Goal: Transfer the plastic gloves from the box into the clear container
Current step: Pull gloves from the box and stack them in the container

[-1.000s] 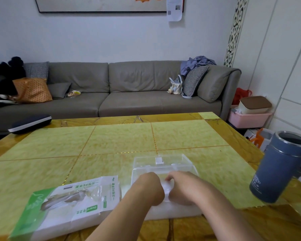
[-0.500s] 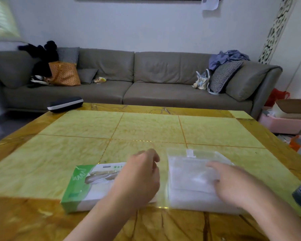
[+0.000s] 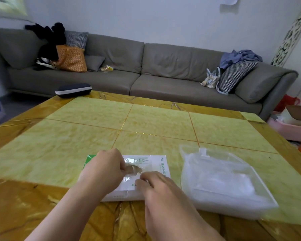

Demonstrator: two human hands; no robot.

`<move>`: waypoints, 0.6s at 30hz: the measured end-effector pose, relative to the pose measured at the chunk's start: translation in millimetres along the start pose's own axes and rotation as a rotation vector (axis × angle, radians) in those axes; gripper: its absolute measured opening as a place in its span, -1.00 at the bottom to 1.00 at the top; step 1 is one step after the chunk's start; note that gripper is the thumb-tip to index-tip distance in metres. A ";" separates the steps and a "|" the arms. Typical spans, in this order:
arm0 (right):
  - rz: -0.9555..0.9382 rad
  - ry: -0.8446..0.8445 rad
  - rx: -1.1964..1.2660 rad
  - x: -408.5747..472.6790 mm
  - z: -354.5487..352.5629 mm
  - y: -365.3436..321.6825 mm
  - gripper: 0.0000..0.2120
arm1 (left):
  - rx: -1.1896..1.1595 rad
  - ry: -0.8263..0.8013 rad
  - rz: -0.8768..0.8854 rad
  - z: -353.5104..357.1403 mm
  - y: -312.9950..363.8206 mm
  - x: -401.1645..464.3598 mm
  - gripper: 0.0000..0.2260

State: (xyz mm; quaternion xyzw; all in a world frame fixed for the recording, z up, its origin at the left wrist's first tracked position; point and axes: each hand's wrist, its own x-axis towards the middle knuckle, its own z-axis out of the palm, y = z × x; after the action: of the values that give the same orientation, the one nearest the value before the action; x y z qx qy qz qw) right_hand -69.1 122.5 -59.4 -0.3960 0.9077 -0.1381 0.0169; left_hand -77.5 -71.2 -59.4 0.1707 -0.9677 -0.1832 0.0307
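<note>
Left hand [image 3: 104, 168], right hand [image 3: 156, 186]: fingers curled, pinching.

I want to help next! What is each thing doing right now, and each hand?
glove box: lying flat on the table, top opening showing clear film.
clear container: open, white stack inside.
left hand: pinching film at the opening.
right hand: pinching film too.
dark case: closed.

A big yellow-green tiled table [image 3: 146, 122] holds a white-and-green cardboard box [image 3: 161, 166], a clear plastic container [image 3: 221, 181] beside it, and a dark blue case [image 3: 73, 90] far back.
</note>
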 end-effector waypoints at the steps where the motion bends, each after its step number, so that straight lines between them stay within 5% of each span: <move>1: 0.007 -0.018 -0.014 0.8 0.6 -0.2 -0.47 | -0.032 -0.001 0.003 -0.8 0.0 0.1 -0.73; 9: -0.026 -0.032 -0.020 1.9 6.2 5.2 -0.54 | -0.682 0.284 0.031 -26.7 -0.3 -5.8 -0.96; 13: -0.025 -0.019 -0.001 1.1 3.7 3.5 -0.51 | -0.230 -0.052 0.043 -22.1 -19.8 -13.4 -0.78; 15: -0.032 -0.013 0.003 0.1 3.2 3.6 -0.50 | -0.124 0.064 0.020 -20.3 -24.1 -11.5 -0.84; 18: -0.042 -0.011 0.008 -0.2 5.0 5.8 -0.50 | -0.402 0.380 0.051 -32.6 -11.2 -17.7 -0.80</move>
State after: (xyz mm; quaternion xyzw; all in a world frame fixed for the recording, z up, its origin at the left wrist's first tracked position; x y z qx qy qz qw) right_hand -72.4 125.3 -65.7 -0.4154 0.8986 -0.1400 0.0207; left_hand -53.3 -86.2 -33.0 0.1681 -0.8928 -0.3353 0.2493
